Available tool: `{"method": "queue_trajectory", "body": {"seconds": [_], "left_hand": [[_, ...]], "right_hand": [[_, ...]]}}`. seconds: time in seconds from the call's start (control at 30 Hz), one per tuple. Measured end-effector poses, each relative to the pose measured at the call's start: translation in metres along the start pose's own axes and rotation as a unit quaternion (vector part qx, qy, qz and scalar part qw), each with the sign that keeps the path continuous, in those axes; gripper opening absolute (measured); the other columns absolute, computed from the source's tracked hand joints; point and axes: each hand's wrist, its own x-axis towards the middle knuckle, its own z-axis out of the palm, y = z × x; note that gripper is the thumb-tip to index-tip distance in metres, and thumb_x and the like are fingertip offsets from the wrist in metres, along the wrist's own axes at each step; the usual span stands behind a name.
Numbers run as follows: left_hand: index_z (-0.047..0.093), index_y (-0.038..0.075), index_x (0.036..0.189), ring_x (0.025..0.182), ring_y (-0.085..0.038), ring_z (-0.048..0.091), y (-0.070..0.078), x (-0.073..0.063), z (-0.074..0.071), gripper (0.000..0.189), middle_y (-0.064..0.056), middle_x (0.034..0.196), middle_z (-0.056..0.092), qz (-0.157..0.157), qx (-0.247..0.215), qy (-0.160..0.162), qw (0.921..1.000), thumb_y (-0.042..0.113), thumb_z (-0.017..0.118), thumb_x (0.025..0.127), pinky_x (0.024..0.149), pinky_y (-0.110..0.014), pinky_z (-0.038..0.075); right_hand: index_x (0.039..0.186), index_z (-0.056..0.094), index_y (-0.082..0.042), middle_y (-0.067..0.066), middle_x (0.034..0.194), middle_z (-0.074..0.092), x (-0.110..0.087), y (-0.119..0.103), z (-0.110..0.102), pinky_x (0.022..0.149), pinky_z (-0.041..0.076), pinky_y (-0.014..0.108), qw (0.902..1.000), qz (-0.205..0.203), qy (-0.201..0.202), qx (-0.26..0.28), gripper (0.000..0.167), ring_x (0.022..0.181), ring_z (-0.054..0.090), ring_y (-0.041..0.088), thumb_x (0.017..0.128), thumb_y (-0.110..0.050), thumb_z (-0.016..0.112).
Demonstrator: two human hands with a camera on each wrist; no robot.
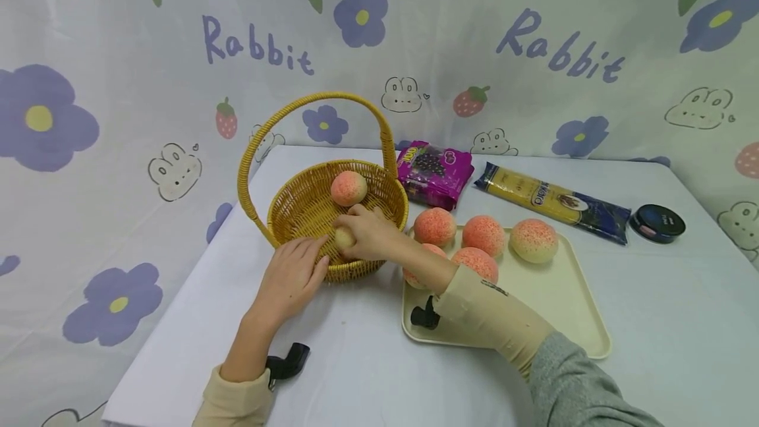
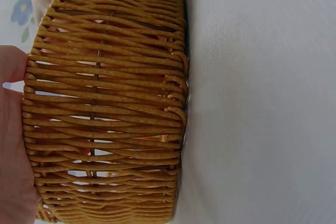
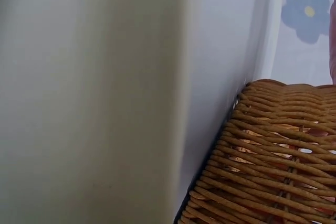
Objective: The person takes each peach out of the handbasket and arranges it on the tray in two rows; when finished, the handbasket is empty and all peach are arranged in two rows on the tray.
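Note:
A golden wicker basket (image 1: 308, 209) with a tall arched handle stands on the table. My left hand (image 1: 289, 277) rests on its near-left rim, fingers reaching over the edge. Inside the basket, my right hand (image 1: 369, 232) grips a round peach (image 1: 344, 240), whose pale yellow side shows below the fingers. Another pink peach (image 1: 348, 188) lies farther back in the basket. The left wrist view shows the left hand (image 2: 16, 145) against the rim of the woven wall (image 2: 110, 103).
Right of the basket, a cream tray (image 1: 569, 302) bears several pink peaches (image 1: 534, 240), partly under the right forearm. Behind are a purple grape-print packet (image 1: 435, 173), a long yellow-and-blue pasta packet (image 1: 554, 199) and a round black case (image 1: 658, 223).

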Motion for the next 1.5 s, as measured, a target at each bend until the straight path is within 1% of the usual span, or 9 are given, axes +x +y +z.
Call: {"method": "queue_trajectory", "body": {"seconds": [0.07, 0.27, 0.5, 0.73, 0.9, 1.0, 1.23, 1.4, 1.5], "left_hand": [[0.050, 0.001, 0.128, 0.115, -0.030, 0.046, 0.000, 0.001, 0.000, 0.044, -0.014, 0.120, 0.057, 0.003, 0.001, 0.003, 1.0000, 0.029, 0.040, 0.096, 0.099, -0.046, 0.029], [0.051, 0.001, 0.128, 0.115, -0.030, 0.046, 0.000, 0.001, 0.000, 0.043, -0.014, 0.120, 0.057, 0.004, 0.006, 0.006, 1.0000, 0.028, 0.040, 0.096, 0.099, -0.045, 0.029], [0.049, 0.001, 0.130, 0.117, -0.029, 0.045, 0.001, 0.002, 0.000, 0.045, -0.013, 0.122, 0.056, -0.001, 0.004, -0.006, 1.0000, 0.029, 0.039, 0.096, 0.100, -0.045, 0.028], [0.049, 0.002, 0.130, 0.117, -0.028, 0.045, 0.001, 0.003, 0.001, 0.045, -0.012, 0.123, 0.056, -0.001, -0.001, -0.006, 1.0000, 0.030, 0.038, 0.096, 0.101, -0.044, 0.027], [0.049, 0.002, 0.130, 0.117, -0.029, 0.044, 0.000, 0.003, 0.001, 0.045, -0.013, 0.123, 0.056, 0.001, 0.000, -0.009, 1.0000, 0.030, 0.038, 0.096, 0.101, -0.045, 0.027], [0.049, 0.002, 0.130, 0.117, -0.029, 0.044, 0.000, 0.002, 0.000, 0.045, -0.013, 0.123, 0.055, -0.002, 0.000, -0.013, 0.9999, 0.030, 0.038, 0.097, 0.101, -0.045, 0.027], [0.048, 0.002, 0.131, 0.118, -0.029, 0.044, 0.000, 0.001, 0.000, 0.045, -0.013, 0.124, 0.055, -0.007, -0.001, -0.017, 0.9998, 0.030, 0.040, 0.096, 0.101, -0.046, 0.027], [0.047, 0.002, 0.132, 0.119, -0.029, 0.044, 0.000, 0.001, 0.001, 0.046, -0.013, 0.125, 0.054, -0.009, -0.004, -0.020, 0.9998, 0.030, 0.040, 0.096, 0.101, -0.046, 0.026], [0.047, 0.002, 0.132, 0.118, -0.029, 0.044, -0.001, 0.001, 0.002, 0.046, -0.013, 0.125, 0.055, -0.009, -0.004, -0.018, 0.9998, 0.030, 0.040, 0.096, 0.101, -0.045, 0.026]], "right_hand": [[0.124, 0.056, -0.024, 0.004, 0.120, 0.048, 0.000, 0.000, 0.000, 0.078, 0.041, 0.035, 1.0000, 0.006, -0.004, -0.006, 0.051, 0.103, 0.046, 0.022, 0.076, -0.027, 0.072], [0.125, 0.056, -0.023, 0.007, 0.120, 0.048, 0.000, 0.001, 0.000, 0.086, 0.038, 0.038, 0.9998, -0.010, -0.003, -0.016, 0.045, 0.103, 0.049, 0.020, 0.081, -0.028, 0.068], [0.124, 0.056, -0.022, 0.007, 0.117, 0.048, -0.001, 0.001, -0.001, 0.077, 0.043, 0.032, 0.9998, -0.016, -0.008, -0.003, 0.043, 0.096, 0.050, 0.017, 0.083, -0.027, 0.067], [0.123, 0.057, -0.023, 0.006, 0.118, 0.046, -0.002, 0.003, -0.003, 0.081, 0.039, 0.034, 0.9998, -0.019, -0.009, 0.000, 0.042, 0.097, 0.048, 0.018, 0.082, -0.026, 0.068], [0.121, 0.058, -0.024, 0.005, 0.127, 0.044, -0.005, 0.003, -0.005, 0.075, 0.044, 0.037, 0.9993, -0.027, 0.021, -0.016, 0.041, 0.099, 0.045, 0.024, 0.081, -0.026, 0.069], [0.121, 0.057, -0.024, 0.004, 0.130, 0.043, -0.008, 0.003, -0.005, 0.068, 0.047, 0.037, 0.9979, -0.036, 0.045, -0.030, 0.041, 0.097, 0.045, 0.027, 0.082, -0.026, 0.069], [0.122, 0.056, -0.028, 0.004, 0.129, 0.042, -0.017, 0.002, -0.010, 0.057, 0.046, 0.029, 0.9921, -0.050, 0.094, -0.067, 0.042, 0.088, 0.046, 0.028, 0.082, -0.025, 0.067], [0.121, 0.056, -0.029, 0.002, 0.129, 0.042, -0.024, 0.002, -0.017, 0.054, 0.045, 0.028, 0.9873, -0.069, 0.118, -0.081, 0.043, 0.089, 0.046, 0.028, 0.080, -0.024, 0.067], [0.121, 0.057, -0.028, 0.003, 0.131, 0.041, -0.030, 0.003, -0.021, 0.055, 0.046, 0.028, 0.9836, -0.085, 0.133, -0.087, 0.043, 0.090, 0.046, 0.029, 0.080, -0.022, 0.067]]}}
